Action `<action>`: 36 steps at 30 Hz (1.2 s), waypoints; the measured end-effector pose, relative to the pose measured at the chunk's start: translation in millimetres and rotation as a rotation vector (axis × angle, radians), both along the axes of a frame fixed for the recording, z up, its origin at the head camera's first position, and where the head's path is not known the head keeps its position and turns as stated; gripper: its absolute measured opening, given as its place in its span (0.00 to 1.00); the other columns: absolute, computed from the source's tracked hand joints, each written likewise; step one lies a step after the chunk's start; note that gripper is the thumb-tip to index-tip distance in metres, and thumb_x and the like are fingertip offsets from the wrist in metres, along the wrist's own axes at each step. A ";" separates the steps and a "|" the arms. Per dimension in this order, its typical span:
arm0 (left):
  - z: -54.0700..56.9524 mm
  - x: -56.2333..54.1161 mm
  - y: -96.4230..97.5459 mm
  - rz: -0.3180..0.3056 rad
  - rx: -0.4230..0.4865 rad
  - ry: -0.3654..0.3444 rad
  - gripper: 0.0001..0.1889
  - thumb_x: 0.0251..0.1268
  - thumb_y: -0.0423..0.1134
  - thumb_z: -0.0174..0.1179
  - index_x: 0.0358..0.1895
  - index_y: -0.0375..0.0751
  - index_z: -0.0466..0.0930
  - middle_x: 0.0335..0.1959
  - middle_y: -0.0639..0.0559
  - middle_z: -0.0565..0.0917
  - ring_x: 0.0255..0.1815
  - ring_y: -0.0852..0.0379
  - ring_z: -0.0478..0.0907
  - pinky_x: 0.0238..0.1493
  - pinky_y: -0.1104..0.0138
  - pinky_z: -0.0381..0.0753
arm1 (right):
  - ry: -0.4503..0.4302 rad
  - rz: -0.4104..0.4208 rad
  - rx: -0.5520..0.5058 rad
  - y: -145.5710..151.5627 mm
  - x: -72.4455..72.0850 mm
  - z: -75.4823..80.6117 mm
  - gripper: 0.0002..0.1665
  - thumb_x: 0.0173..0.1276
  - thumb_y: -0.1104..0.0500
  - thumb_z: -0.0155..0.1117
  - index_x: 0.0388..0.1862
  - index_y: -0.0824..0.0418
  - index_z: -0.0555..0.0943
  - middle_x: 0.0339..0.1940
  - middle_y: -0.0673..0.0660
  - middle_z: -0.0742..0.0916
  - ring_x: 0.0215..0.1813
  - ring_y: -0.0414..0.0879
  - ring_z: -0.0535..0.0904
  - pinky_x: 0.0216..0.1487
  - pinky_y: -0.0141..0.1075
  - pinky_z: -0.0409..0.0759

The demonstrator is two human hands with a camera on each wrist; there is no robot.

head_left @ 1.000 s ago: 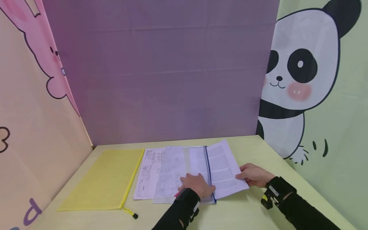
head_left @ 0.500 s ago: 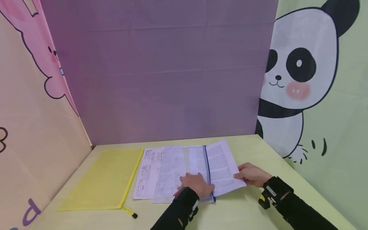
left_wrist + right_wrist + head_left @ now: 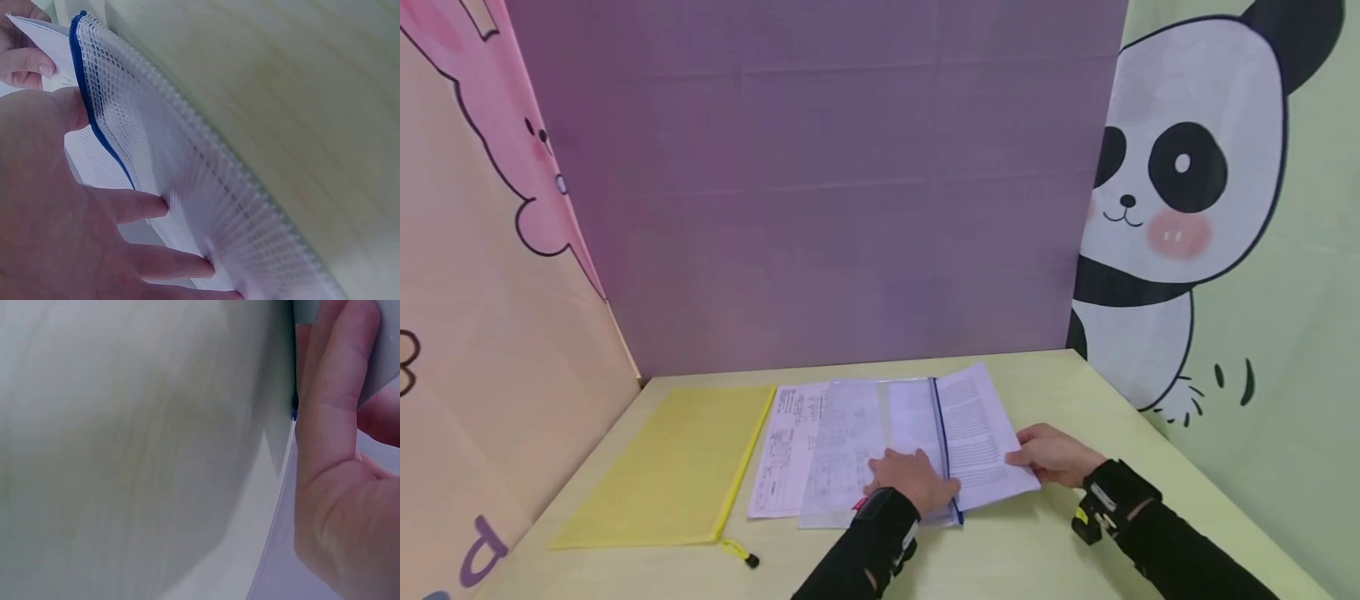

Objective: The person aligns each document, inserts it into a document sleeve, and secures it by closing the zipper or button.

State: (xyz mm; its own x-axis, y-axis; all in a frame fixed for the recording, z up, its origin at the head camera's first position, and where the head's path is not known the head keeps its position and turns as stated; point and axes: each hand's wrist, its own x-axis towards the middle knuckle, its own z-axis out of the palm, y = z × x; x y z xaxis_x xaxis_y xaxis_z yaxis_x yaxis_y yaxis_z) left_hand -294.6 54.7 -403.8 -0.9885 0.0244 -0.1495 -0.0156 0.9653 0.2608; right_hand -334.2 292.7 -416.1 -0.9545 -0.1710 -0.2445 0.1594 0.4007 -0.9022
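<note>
A clear mesh zip pouch (image 3: 850,450) with a blue zip edge (image 3: 942,433) lies on the table. My left hand (image 3: 913,482) rests on it with spread, straight fingers, the thumb at the zip edge; the left wrist view shows the fingertips on the mesh (image 3: 156,150). Printed paper (image 3: 977,442) sticks out past the zip on the right, the rest of it seemingly under the clear cover. My right hand (image 3: 1054,454) pinches its lower right corner between thumb and fingers. In the right wrist view the right hand (image 3: 337,450) hides most of the paper.
Another printed sheet (image 3: 782,458) shows at the pouch's left side, partly covered by it. Farther left lies a yellow zip pouch (image 3: 655,467) with a black-tipped pull (image 3: 751,561). A purple panel (image 3: 850,208) stands behind the pale table (image 3: 1000,558).
My right hand has moved slightly left with the paper, so a little less of it sticks out past the zip. The left hand stays in place on the pouch.
</note>
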 end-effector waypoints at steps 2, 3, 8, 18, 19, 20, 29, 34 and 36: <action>-0.4 0.3 -0.4 0.001 0.004 -0.003 0.43 0.61 0.73 0.56 0.72 0.49 0.73 0.72 0.29 0.68 0.71 0.22 0.62 0.53 0.30 0.75 | 0.002 0.011 0.001 2.1 -0.4 -0.2 0.15 0.72 0.70 0.59 0.54 0.79 0.77 0.39 0.59 0.89 0.38 0.50 0.85 0.39 0.41 0.86; -0.5 0.0 -0.4 0.000 0.005 -0.005 0.43 0.61 0.73 0.56 0.72 0.49 0.73 0.72 0.29 0.68 0.71 0.22 0.62 0.53 0.30 0.75 | 0.000 0.006 0.002 3.0 -0.6 -0.2 0.14 0.72 0.70 0.59 0.54 0.78 0.77 0.39 0.59 0.89 0.38 0.50 0.85 0.39 0.41 0.86; -0.9 0.1 -0.4 0.004 0.013 -0.001 0.43 0.61 0.72 0.56 0.72 0.48 0.73 0.72 0.29 0.68 0.71 0.22 0.62 0.52 0.29 0.75 | -0.001 -0.010 0.022 8.7 -0.1 0.1 0.15 0.72 0.70 0.59 0.54 0.78 0.78 0.39 0.59 0.88 0.38 0.50 0.85 0.39 0.41 0.85; -0.7 0.7 0.0 0.000 -0.007 0.000 0.43 0.61 0.73 0.56 0.73 0.50 0.73 0.72 0.29 0.68 0.70 0.23 0.63 0.52 0.30 0.75 | 0.006 -0.031 0.046 21.8 0.5 -0.4 0.15 0.72 0.71 0.59 0.54 0.78 0.76 0.38 0.58 0.87 0.37 0.49 0.83 0.37 0.39 0.82; -0.7 0.9 -0.1 0.001 -0.009 0.001 0.43 0.61 0.74 0.56 0.73 0.50 0.73 0.72 0.29 0.68 0.70 0.23 0.63 0.53 0.30 0.75 | 0.009 -0.032 0.048 23.0 0.4 -0.7 0.15 0.72 0.71 0.59 0.55 0.78 0.76 0.38 0.58 0.87 0.37 0.49 0.83 0.37 0.38 0.82; -0.7 0.8 -0.2 0.000 -0.011 0.001 0.43 0.61 0.74 0.56 0.73 0.50 0.73 0.72 0.29 0.68 0.70 0.23 0.63 0.52 0.30 0.75 | 0.014 -0.034 0.049 24.2 0.3 -0.8 0.15 0.72 0.71 0.59 0.55 0.78 0.76 0.37 0.57 0.87 0.37 0.49 0.83 0.37 0.37 0.81; 0.5 2.3 -1.7 0.001 0.013 0.006 0.43 0.60 0.73 0.57 0.72 0.49 0.74 0.71 0.29 0.68 0.70 0.23 0.63 0.52 0.30 0.75 | 0.026 -0.043 0.064 32.5 -0.3 -1.1 0.16 0.72 0.71 0.60 0.56 0.78 0.77 0.37 0.56 0.86 0.36 0.48 0.80 0.35 0.35 0.75; 1.1 3.1 -2.0 0.005 0.031 0.012 0.42 0.61 0.72 0.57 0.72 0.49 0.74 0.72 0.28 0.68 0.71 0.22 0.62 0.53 0.30 0.74 | 0.034 -0.046 0.064 37.6 -0.5 -1.9 0.17 0.71 0.71 0.60 0.56 0.79 0.76 0.36 0.56 0.85 0.36 0.48 0.80 0.33 0.33 0.74; 1.0 3.2 -1.7 0.006 0.033 0.011 0.42 0.61 0.72 0.57 0.72 0.48 0.73 0.72 0.28 0.68 0.71 0.22 0.62 0.53 0.29 0.74 | 0.040 -0.047 0.062 40.7 -1.1 -2.8 0.17 0.71 0.71 0.60 0.56 0.80 0.75 0.37 0.56 0.86 0.36 0.48 0.80 0.34 0.34 0.76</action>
